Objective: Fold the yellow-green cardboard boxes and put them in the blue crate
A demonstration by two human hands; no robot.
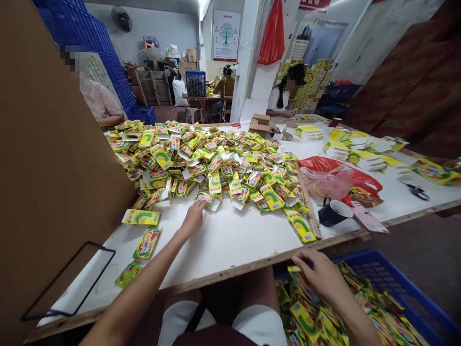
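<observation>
My left hand (194,218) reaches to the front edge of a large pile of small yellow-green cartons (194,158) on the white table. Its fingertips are closed on one small carton (204,197) with a white end flap. Over the blue crate (392,271) beside my lap is my right hand (319,269), thumb and fingers apart, with nothing visible between them. Many filled-looking cartons (306,319) lie loosely in that crate, some just under the right hand. A few single cartons (147,243) lie on the table's left side.
A brown cardboard sheet (54,144) stands at left beside a black wire frame (77,278). On the right are a dark mug (329,214), red plastic bag (338,173), pink card (367,217), scissors (418,191) and flat cartons. Several other people sit beyond.
</observation>
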